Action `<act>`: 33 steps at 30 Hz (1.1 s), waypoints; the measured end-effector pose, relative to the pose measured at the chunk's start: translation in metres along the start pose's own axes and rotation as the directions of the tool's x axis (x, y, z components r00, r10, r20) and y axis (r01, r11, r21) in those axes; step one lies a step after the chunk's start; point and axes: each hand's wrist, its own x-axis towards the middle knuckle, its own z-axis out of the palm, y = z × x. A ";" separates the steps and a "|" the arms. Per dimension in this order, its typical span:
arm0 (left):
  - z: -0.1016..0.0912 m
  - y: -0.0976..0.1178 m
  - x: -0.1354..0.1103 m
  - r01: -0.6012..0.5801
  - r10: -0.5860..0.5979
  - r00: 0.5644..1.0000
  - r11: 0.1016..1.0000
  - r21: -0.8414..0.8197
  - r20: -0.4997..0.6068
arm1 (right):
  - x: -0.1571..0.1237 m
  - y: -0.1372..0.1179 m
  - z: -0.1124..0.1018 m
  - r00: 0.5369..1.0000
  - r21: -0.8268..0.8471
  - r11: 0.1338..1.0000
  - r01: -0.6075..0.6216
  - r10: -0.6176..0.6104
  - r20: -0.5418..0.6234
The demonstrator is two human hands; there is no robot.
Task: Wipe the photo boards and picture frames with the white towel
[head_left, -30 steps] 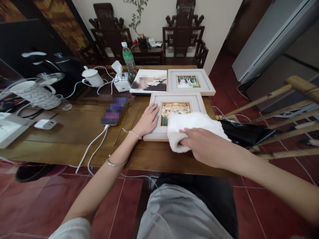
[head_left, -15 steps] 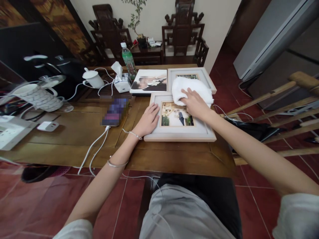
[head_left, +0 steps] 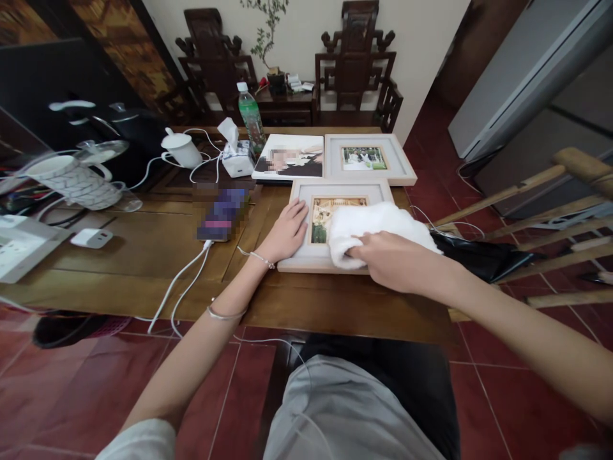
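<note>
A pale wooden photo frame (head_left: pixel 306 255) lies flat near the front edge of the table, a wedding picture showing in its middle. My left hand (head_left: pixel 288 231) rests flat on its left border with the fingers stretched out. Over its right half, my right hand (head_left: pixel 383 255) grips a folded white towel (head_left: pixel 387 220) and presses it down. The towel covers the right part of the picture and the frame's right side. Behind lie a second photo frame (head_left: pixel 402 153) and a white-edged photo panel (head_left: pixel 288 156), side by side.
Left of the frame, a phone (head_left: pixel 221 214) is plugged into a white cable on the wooden table (head_left: pixel 167 281). Farther back stand a tissue box (head_left: pixel 238 158), a green-labelled bottle (head_left: pixel 250 115) and a lidded white cup (head_left: pixel 182 150). A wooden chair (head_left: pixel 531 191) stands at the right.
My right hand and the towel have moved from the frame's far edge toward me, down its right side. The back frame's picture is now uncovered. My left hand has stayed in place.
</note>
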 end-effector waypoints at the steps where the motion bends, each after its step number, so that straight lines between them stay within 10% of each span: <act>1: 0.000 0.000 0.000 0.001 -0.001 1.000 1.000 0.004 -0.002 | -0.007 -0.005 -0.005 1.000 0.035 0.999 0.014 -0.015 0.010; 11: 0.000 0.002 0.001 0.021 -0.021 1.000 1.000 0.009 0.016 | -0.001 0.011 -0.005 0.999 0.158 0.987 -0.039 0.039 0.003; 20: -0.001 0.004 0.001 0.019 -0.019 0.999 1.000 0.013 0.030 | 0.061 0.073 0.035 0.922 -0.043 0.980 -0.193 0.166 -0.350; 33: -0.002 0.005 0.001 0.034 -0.033 0.999 0.999 -0.025 0.028 | 0.028 0.033 0.002 0.996 -0.010 0.999 -0.036 0.035 -0.080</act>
